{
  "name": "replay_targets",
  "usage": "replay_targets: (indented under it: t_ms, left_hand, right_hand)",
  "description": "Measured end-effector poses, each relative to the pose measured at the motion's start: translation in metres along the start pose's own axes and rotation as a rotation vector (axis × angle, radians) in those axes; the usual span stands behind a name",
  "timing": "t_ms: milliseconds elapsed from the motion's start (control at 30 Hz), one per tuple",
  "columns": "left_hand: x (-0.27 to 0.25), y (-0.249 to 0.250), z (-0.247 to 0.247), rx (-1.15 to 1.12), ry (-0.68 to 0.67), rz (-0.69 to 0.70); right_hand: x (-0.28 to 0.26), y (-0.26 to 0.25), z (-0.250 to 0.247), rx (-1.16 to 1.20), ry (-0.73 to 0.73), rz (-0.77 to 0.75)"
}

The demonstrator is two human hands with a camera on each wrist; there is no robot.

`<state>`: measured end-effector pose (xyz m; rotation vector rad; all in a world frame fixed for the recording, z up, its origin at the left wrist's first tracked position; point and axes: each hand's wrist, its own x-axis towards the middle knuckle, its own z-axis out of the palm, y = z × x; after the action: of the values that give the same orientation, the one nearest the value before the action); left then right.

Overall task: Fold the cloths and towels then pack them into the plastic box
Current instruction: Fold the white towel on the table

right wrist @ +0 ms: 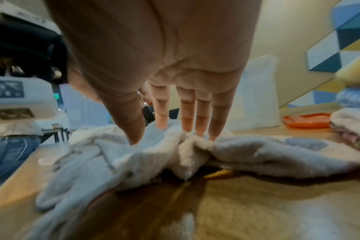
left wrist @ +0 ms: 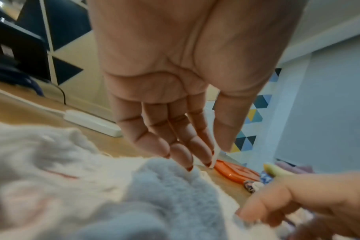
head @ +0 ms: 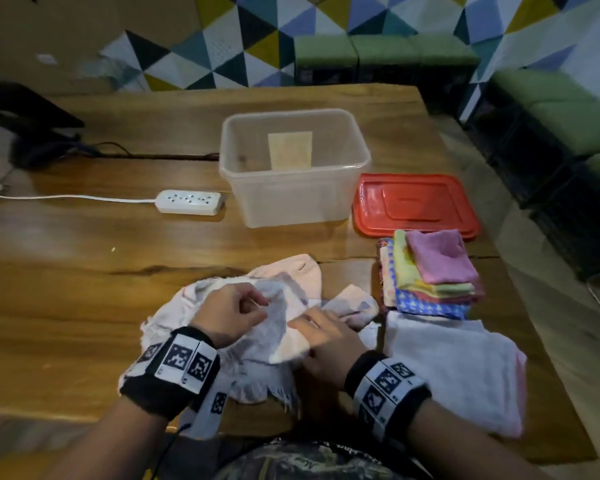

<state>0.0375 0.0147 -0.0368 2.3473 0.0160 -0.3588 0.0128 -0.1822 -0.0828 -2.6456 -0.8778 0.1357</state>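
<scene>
A crumpled pale pink and white towel [head: 257, 341] lies on the wooden table [head: 84, 289] at its near edge. My left hand [head: 258, 304] pinches a raised fold of it between thumb and fingertips; in the left wrist view the left hand [left wrist: 216, 155] meets the fluffy towel [left wrist: 164, 186] at its fingertips. My right hand [head: 312, 322] lies on the towel with straight fingers, and the right hand [right wrist: 175, 134] presses the towel [right wrist: 195, 149] down. The clear plastic box [head: 253, 202] stands behind, its red lid [head: 416, 206] beside it.
A stack of folded coloured cloths [head: 433, 271] sits right of my hands, with a folded white towel [head: 454, 368] in front of it. A white power strip [head: 189, 201] and its cable lie left of the box. The table's right edge is close to the stack.
</scene>
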Motion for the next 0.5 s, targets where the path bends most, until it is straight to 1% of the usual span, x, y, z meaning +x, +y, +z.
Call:
replay_targets:
  t_ms: [67,100,133,200,233,300,367,433,467,500]
  left_hand:
    - [-0.006,-0.015,0.0,0.138,-0.056,-0.028]
    - [-0.009,-0.024,0.003,0.229,-0.107,-0.039]
    - [-0.012,-0.031,0.008,0.325,-0.156,-0.043]
    - [-0.017,-0.04,0.015,0.455,-0.209,-0.037]
    - [-0.018,-0.041,0.017,0.481,-0.204,-0.037]
    - [-0.018,-0.044,0.017,0.457,-0.145,0.015]
    - [-0.014,-0.043,0.013,0.364,-0.04,0.05]
    - [-0.007,-0.042,0.005,0.201,0.055,0.041]
    - [-0.004,-0.038,0.0,0.159,0.086,0.039]
    - [0.0,-0.035,-0.003,0.165,0.106,0.047]
  right_hand:
    - [0.008,-0.003,0.009,-0.109,-0.067,0.037]
    - [0.011,-0.006,0.011,-0.149,-0.069,0.071]
    - [0.014,-0.008,0.011,-0.138,-0.06,0.099]
    - [0.022,-0.005,0.007,-0.005,-0.008,0.174]
    - [0.024,-0.003,0.002,0.132,-0.001,0.243]
    - [0.028,0.0,-0.013,0.445,0.082,0.37]
    - [0.031,0.003,-0.03,0.66,0.222,0.462]
    - [0.035,0.002,-0.046,0.794,0.326,0.502]
    - [0.036,-0.001,-0.054,0.838,0.38,0.503]
    - [0.037,-0.005,-0.064,0.873,0.43,0.494]
